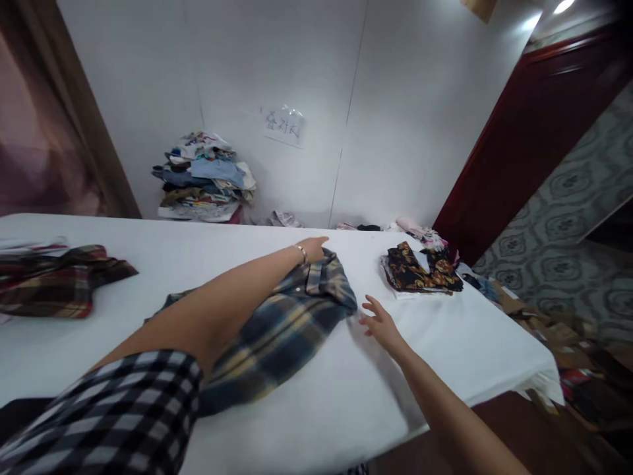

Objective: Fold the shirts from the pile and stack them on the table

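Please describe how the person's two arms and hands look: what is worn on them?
The left arm has a short sleeve in a black-and-white check that ends near the elbow; the forearm is bare. A thin gold-coloured bracelet circles the wrist of the left hand. The right hand and forearm are bare, with no sleeve or jewellery visible.

Under my left hand, the plaid shirt is soft matt woven cloth; the counter wears smooth white fabric; my bracelet glints metallic.
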`<state>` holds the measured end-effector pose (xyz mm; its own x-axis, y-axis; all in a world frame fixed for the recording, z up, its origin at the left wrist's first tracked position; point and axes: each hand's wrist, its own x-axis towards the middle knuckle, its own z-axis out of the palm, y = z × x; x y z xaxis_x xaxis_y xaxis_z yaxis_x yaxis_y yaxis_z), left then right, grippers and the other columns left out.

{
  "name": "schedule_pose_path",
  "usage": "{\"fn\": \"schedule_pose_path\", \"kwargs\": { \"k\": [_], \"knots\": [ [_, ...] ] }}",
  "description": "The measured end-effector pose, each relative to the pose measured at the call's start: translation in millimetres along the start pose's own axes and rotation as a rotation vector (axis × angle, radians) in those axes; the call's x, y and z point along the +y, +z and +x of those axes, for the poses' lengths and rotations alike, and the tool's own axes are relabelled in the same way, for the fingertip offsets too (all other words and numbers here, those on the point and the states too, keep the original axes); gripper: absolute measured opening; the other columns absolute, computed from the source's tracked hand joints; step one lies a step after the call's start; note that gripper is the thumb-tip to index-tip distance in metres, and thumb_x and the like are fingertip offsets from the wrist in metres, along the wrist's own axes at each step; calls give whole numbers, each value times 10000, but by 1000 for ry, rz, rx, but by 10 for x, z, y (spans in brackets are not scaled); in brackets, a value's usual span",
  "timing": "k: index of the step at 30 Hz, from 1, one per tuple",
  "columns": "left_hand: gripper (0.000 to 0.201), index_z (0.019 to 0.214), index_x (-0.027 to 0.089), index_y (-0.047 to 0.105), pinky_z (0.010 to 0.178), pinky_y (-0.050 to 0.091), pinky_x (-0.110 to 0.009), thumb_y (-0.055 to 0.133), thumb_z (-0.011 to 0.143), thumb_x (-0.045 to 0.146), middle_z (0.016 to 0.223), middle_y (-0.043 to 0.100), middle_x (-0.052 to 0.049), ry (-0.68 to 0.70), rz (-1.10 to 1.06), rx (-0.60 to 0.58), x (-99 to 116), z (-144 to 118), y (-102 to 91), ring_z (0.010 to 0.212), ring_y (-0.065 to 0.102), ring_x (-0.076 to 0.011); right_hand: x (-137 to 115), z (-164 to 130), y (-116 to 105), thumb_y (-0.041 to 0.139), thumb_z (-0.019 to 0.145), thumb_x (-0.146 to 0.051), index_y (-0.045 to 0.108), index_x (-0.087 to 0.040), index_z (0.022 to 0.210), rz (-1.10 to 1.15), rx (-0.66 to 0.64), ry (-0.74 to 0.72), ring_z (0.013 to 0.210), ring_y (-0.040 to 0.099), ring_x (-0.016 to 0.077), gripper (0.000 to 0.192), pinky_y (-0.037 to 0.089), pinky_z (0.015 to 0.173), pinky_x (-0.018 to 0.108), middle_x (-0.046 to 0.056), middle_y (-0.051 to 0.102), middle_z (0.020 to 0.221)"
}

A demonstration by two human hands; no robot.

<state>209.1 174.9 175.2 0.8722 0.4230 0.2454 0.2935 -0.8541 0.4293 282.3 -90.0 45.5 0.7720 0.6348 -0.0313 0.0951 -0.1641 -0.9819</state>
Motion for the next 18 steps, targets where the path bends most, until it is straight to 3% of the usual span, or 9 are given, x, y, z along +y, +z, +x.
{"fn": "schedule_pose_path", "kwargs": {
  "k": [2,5,7,10,12,14,16,18],
  "knots": [
    [401,1187,170,641,820,489,-276,545,799,205,1041,736,-87,-6,18,-114,-86,-303,154,923,673,-210,171,29,-135,634,688,-404,544,-242,1269,-68,3,-58,733,669,165,610,517,467,249,128,624,1238],
    [351,1136,213,672,877,486,-309,498,845,303,1086,727,-71,-31,56,-196,-271,-863,187,991,661,-229,194,74,-140,571,777,-389,575,-237,1261,-228,-17,-250,882,672,210,507,562,602,315,110,660,1192],
    [381,1158,208,661,949,465,-355,493,855,368,1193,688,-93,-66,102,-205,-399,-1253,167,1105,621,-264,105,117,-5,547,820,-363,578,-222,1275,-382,-34,-418,1071,627,249,477,561,784,390,119,639,1244],
    [463,1266,220,593,1008,437,-393,503,863,430,1331,606,-101,-155,215,-197,-542,-1758,174,1221,549,-284,-59,238,307,604,796,-282,567,-221,1297,-597,-103,-592,1268,497,273,506,430,1029,456,117,574,1346],
    [505,1311,203,554,991,447,-404,525,862,433,1327,602,-122,-223,286,-200,-588,-1996,208,1210,552,-295,-145,382,473,646,741,-200,622,-225,1210,-580,-124,-525,1249,507,271,471,385,1065,440,100,616,1286],
    [511,1309,146,547,961,458,-407,545,861,392,1266,627,-163,-276,332,-208,-594,-2147,241,1169,574,-309,-206,571,516,631,733,-166,673,-201,1062,-380,-41,-323,1143,576,248,333,417,1023,388,83,685,1137],
    [443,1262,105,573,939,460,-399,521,877,316,1201,649,-180,-313,358,-207,-563,-2228,256,1117,600,-308,-237,761,408,535,814,-209,657,-167,1037,-169,101,-151,1049,613,211,258,465,950,336,79,701,1051],
    [347,1169,107,623,918,459,-389,461,898,252,1130,670,-164,-310,343,-185,-494,-2272,253,1060,620,-292,-232,886,189,400,892,-251,591,-135,1155,-68,213,-69,994,629,190,345,509,861,313,100,690,1056]
  ]
}}
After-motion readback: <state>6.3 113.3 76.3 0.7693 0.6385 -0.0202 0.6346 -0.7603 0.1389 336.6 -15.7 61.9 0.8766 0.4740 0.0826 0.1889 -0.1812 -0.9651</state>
